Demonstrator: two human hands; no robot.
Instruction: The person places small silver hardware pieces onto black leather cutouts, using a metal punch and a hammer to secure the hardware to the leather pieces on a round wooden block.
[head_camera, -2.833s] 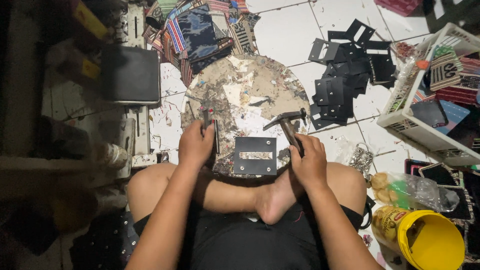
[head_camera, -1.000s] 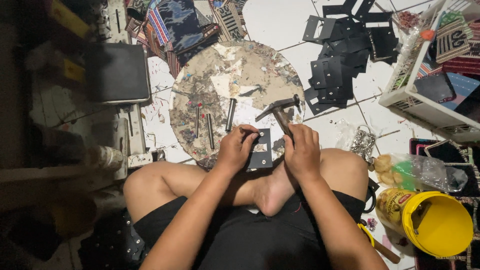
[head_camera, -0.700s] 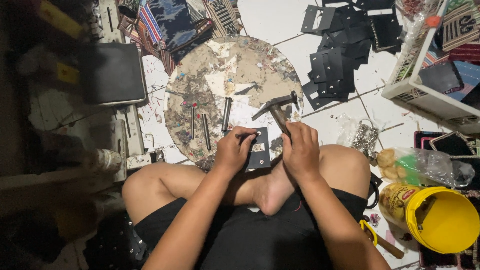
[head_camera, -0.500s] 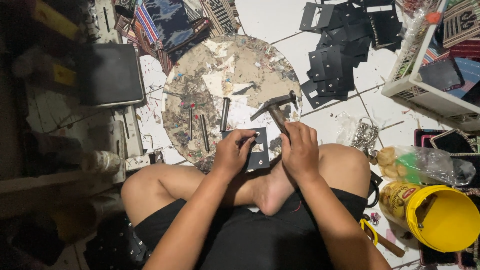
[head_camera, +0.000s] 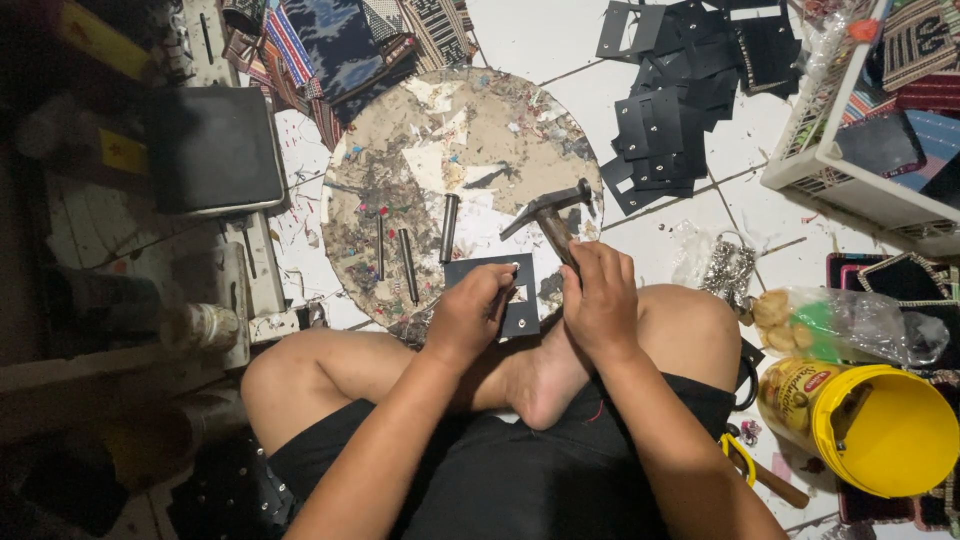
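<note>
My right hand (head_camera: 600, 305) clenched round hammer (head_camera: 553, 215); left hand (head_camera: 468, 318) pinching punch (head_camera: 505, 299) upright on near black card (head_camera: 495, 290).

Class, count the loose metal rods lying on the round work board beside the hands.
3. A thin rod lies furthest left, a darker rod just right of it, and a thicker rod right again. The left hand may hide another tool.
</note>
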